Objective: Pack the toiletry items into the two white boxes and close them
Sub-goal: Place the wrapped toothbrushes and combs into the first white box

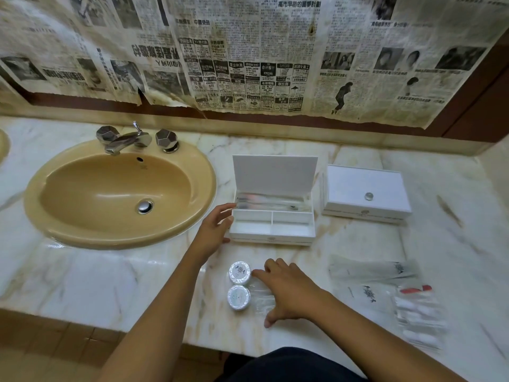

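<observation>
A marble counter runs under a wall papered with newsprint, with a tan sink set into its left part. Right of the sink stands the open white box, lid upright, clear-wrapped long items lying in its back compartment and the two front compartments apparently bare; just beyond it to the right sits the closed white box with a small knob on its lid. Flat clear sachets lie well to the right, near the counter's front edge. The left hand rests against the open box's left wall, fingers loosely extended, steadying rather than gripping it. The right hand is spread low over a clear packet, fingertips reaching toward the two round foil-wrapped soaps just to its left; it grips nothing that can be seen, though blur hides whether the palm touches the packet. The step in hand looks like picking up a soap or the packet for a front compartment. To do it well, pinch one item cleanly, as foil is slippery, keep the left hand bracing the box so it does not slide on the marble, and lay the item flat so the lid can shut.
</observation>
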`<control>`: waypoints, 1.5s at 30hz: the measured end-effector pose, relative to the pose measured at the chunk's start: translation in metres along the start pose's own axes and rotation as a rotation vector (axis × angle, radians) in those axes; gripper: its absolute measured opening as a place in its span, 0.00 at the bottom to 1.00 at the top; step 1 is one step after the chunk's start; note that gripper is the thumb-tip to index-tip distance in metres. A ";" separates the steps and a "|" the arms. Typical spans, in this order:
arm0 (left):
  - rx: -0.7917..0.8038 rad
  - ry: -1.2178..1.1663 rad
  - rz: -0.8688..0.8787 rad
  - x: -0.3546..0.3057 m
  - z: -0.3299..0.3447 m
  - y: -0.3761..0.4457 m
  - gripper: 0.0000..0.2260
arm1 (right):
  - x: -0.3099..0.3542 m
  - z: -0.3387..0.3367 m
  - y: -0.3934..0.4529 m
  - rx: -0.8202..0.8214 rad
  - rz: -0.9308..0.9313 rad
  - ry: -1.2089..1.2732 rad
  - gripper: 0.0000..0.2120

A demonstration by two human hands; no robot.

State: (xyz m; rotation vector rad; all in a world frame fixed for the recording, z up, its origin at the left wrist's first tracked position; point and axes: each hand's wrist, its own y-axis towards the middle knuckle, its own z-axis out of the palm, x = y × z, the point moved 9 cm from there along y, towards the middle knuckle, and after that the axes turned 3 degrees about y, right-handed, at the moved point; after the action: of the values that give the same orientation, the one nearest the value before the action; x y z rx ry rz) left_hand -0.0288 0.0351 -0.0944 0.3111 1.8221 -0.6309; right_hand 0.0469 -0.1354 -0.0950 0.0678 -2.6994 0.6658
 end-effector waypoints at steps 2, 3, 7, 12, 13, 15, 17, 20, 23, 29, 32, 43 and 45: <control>0.002 -0.002 -0.004 0.001 0.000 0.001 0.12 | -0.002 0.002 0.001 -0.018 0.005 -0.029 0.44; 0.003 -0.003 -0.003 0.001 0.001 0.001 0.12 | -0.003 0.002 0.002 -0.028 0.010 -0.037 0.43; 0.002 0.000 0.000 0.000 0.000 0.000 0.12 | -0.012 -0.002 0.005 -0.067 0.034 -0.018 0.33; 0.003 -0.004 0.005 -0.001 0.000 -0.001 0.12 | -0.027 -0.018 0.010 -0.147 0.106 0.004 0.27; 0.003 -0.005 0.007 -0.001 0.000 -0.001 0.12 | -0.030 -0.020 0.010 -0.157 0.124 0.012 0.28; 0.006 -0.004 0.010 -0.001 0.000 -0.001 0.12 | -0.035 -0.021 0.011 -0.158 0.150 0.033 0.30; 0.007 -0.001 0.009 -0.001 0.000 -0.001 0.12 | -0.036 -0.022 0.010 -0.165 0.156 0.042 0.32; 0.002 0.003 0.004 -0.001 0.000 -0.001 0.12 | -0.035 -0.027 0.009 -0.188 0.143 0.058 0.34; 0.002 0.004 0.009 -0.002 0.000 -0.001 0.12 | -0.031 -0.036 0.007 -0.251 0.126 0.048 0.27; 0.005 0.007 0.011 -0.002 0.000 -0.001 0.12 | -0.028 -0.040 0.005 -0.254 0.128 0.031 0.13; 0.006 0.002 0.007 -0.002 0.000 -0.001 0.12 | -0.026 -0.040 0.004 -0.263 0.124 0.023 0.12; 0.011 0.004 0.015 -0.003 0.000 -0.001 0.12 | -0.025 -0.054 0.007 -0.318 0.147 0.171 0.06; 0.011 0.010 0.017 -0.004 0.000 -0.001 0.12 | -0.022 -0.057 0.006 -0.329 0.135 0.181 0.07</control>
State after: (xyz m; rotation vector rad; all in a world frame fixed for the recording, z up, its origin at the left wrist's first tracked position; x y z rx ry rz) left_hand -0.0283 0.0350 -0.0906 0.3380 1.8244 -0.6290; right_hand 0.0860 -0.1048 -0.0580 -0.2482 -2.6140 0.2430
